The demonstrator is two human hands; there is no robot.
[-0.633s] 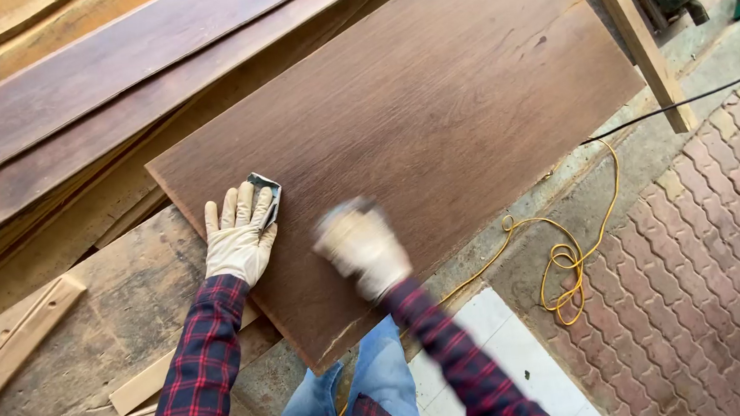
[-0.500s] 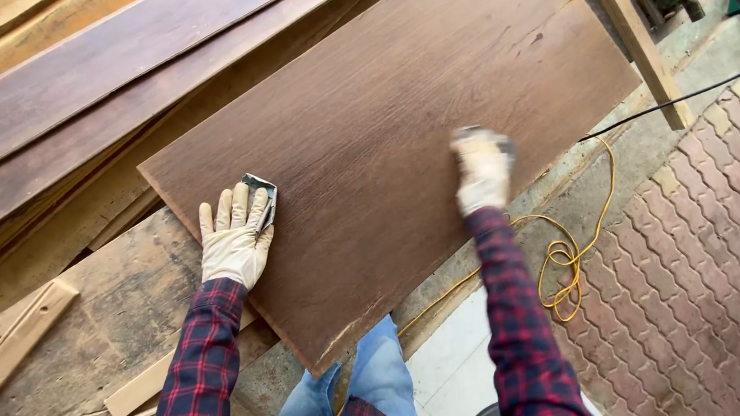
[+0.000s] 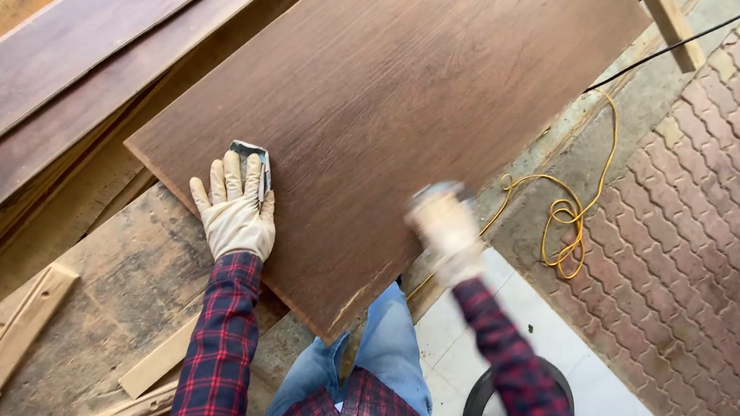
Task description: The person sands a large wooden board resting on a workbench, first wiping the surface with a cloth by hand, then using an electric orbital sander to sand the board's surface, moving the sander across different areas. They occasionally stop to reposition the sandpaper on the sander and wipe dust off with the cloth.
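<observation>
A large dark brown wooden board (image 3: 396, 99) lies tilted across the workbench. My left hand (image 3: 234, 213), in a pale work glove, lies flat with spread fingers on the board's near left edge. A small grey piece of sandpaper (image 3: 251, 158) sits under its index finger and thumb side. My right hand (image 3: 443, 228), also gloved, is blurred with motion at the board's near right edge. Whether it holds anything cannot be made out. Both sleeves are red and dark plaid.
Long dark planks (image 3: 48, 93) are stacked at the upper left. Pale wood strips (image 3: 7, 342) lie on the worn bench (image 3: 118, 284). A yellow cord (image 3: 567, 217) coils on the brick paving, a black cable (image 3: 685, 38) runs right, and a round black object (image 3: 485, 403) stands by my legs.
My right hand swept out across the board to the right, then came back toward the near edge. My left hand stayed in place. The view has moved closer.
</observation>
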